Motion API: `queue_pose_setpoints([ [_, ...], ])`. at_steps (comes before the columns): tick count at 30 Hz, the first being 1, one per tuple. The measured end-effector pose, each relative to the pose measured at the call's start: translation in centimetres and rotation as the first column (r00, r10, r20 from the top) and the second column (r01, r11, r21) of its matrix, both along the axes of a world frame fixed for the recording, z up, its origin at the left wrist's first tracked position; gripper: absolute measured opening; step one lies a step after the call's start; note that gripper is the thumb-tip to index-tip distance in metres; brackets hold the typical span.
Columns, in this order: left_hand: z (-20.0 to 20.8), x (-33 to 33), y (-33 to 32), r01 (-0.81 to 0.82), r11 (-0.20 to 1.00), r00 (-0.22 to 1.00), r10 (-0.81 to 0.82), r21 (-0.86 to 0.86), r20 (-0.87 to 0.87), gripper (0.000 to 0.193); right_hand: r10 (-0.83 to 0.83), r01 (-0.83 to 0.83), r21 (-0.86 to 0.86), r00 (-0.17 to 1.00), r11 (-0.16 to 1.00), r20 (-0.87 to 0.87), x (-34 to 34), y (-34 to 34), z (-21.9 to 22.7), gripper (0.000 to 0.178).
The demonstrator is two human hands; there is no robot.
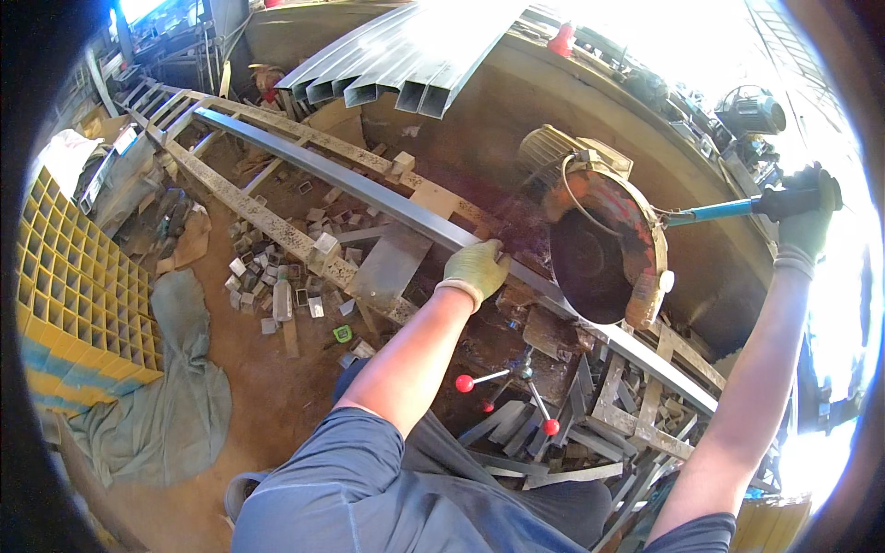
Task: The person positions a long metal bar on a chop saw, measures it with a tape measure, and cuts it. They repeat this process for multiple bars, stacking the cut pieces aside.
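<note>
A long square metal tube [341, 175] runs from the far left down to the right, across a steel frame. My left hand [475, 270], in a light green glove, is closed over this tube just left of the saw. The cut-off saw has a large dark disc [590, 263] under a worn red guard [636, 217]. Its disc stands at the tube; whether the two touch I cannot tell. Far to the right, my gloved right hand [805, 226] grips the black end of the saw's blue handle [714, 213]. A clamp handle with red knobs [522, 372] sits before the saw.
Several square tubes [406, 55] stick out overhead at the back. Short offcuts [267, 272] litter the floor beyond the frame rail [240, 198]. Metal scraps [525, 424] lie below the saw. A stack of yellow square tubes [78, 286] and a grey-green cloth [180, 396] are at left.
</note>
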State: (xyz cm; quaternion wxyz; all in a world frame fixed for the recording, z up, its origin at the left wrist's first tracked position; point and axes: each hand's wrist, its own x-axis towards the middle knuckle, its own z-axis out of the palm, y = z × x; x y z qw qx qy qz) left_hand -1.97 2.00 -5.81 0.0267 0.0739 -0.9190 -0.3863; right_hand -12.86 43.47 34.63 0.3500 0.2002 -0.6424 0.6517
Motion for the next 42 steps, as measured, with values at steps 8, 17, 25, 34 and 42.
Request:
queue_pose_setpoints([
  [8,1.0,0.3,0.1,0.009,1.0,0.999,-0.009,0.0,0.044,0.047,-0.03,0.03,-0.007,0.999,1.0,-0.028,-0.4,1.2,0.2,0.032],
  [17,0.0,0.1,-0.4,0.014,1.0,1.0,-0.014,-0.006,0.018,0.048,0.019,-0.019,0.01,1.0,1.0,-0.005,-0.9,2.8,-0.4,0.022],
  [25,-0.5,-0.4,0.2,0.007,1.0,1.0,-0.008,0.021,0.003,0.047,-0.168,0.253,0.482,0.963,0.839,-0.212,-3.7,8.5,0.0,0.024],
  [34,-0.6,-0.1,-0.4,-0.006,1.0,1.0,0.006,-0.002,0.0,0.043,0.003,0.0,0.068,0.999,0.998,-0.046,-0.8,4.6,-0.7,0.025],
  [42,-2.9,-1.2,-0.4,-0.002,0.999,0.993,-0.004,-0.048,-0.116,0.049,-0.161,0.208,0.243,0.967,0.947,-0.199,0.7,3.2,-1.3,0.015],
])
